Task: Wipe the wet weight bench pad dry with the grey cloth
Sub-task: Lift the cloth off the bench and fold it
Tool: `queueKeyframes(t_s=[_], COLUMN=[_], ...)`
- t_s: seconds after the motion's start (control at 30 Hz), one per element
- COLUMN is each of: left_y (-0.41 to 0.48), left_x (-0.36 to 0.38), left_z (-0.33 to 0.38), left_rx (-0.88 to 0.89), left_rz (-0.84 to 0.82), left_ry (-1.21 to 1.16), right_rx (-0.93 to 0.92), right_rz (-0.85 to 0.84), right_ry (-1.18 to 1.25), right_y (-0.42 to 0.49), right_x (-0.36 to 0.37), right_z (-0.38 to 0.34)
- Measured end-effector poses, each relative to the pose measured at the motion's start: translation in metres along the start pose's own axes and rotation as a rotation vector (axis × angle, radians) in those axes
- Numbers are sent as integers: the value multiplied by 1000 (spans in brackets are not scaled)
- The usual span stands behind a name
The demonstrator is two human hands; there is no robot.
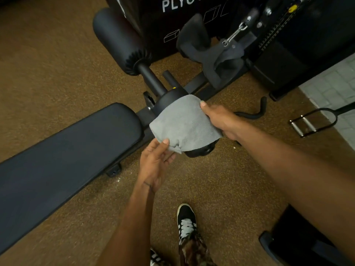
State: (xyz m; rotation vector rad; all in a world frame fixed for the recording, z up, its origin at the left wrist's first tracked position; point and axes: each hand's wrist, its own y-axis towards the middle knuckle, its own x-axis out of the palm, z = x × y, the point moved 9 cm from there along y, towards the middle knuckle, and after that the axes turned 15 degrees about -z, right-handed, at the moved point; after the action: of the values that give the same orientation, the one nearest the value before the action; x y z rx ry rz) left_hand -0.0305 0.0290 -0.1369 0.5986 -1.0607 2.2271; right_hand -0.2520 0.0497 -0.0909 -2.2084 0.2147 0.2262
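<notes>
The grey cloth (183,122) lies draped over the near black foam roller (199,149) at the foot end of the bench. My right hand (221,120) grips the cloth's right edge, thumb on top. My left hand (156,163) pinches the cloth's lower left corner between thumb and fingers. The long black bench pad (63,150) stretches from the centre to the lower left, apart from both hands. I cannot make out any wetness on it.
A second foam roller (119,41) sits beyond the bench frame. A black plyo box (172,14) and a cable machine (278,35) stand at the back. A metal cable handle (307,124) lies on the floor at right. My shoe (186,221) stands on brown carpet.
</notes>
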Motion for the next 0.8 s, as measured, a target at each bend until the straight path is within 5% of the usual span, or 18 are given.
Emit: queueKeyframes(t_s=[0.2, 0.4, 0.5, 0.6, 0.7, 0.8], left_y=[-5, -11, -27, -16, 5, 9], left_x=[1, -16, 16, 64, 74, 70], left_z=[19, 25, 53, 50, 29, 20], left_rx=[164, 162, 392, 471, 354, 283], left_rz=[152, 344, 386, 197, 94, 99], left_ry=[134, 696, 1011, 1336, 1334, 1357], right_rx=[-157, -105, -325, -551, -453, -458], right_rz=[243, 190, 339, 123, -132, -145], right_ry=[-256, -380, -652, -736, -632, -560], right_y=[2, 10, -19, -34, -21, -19], right_x=[-17, -14, -11, 16, 32, 30], right_z=[-35, -29, -51, -50, -25, -25])
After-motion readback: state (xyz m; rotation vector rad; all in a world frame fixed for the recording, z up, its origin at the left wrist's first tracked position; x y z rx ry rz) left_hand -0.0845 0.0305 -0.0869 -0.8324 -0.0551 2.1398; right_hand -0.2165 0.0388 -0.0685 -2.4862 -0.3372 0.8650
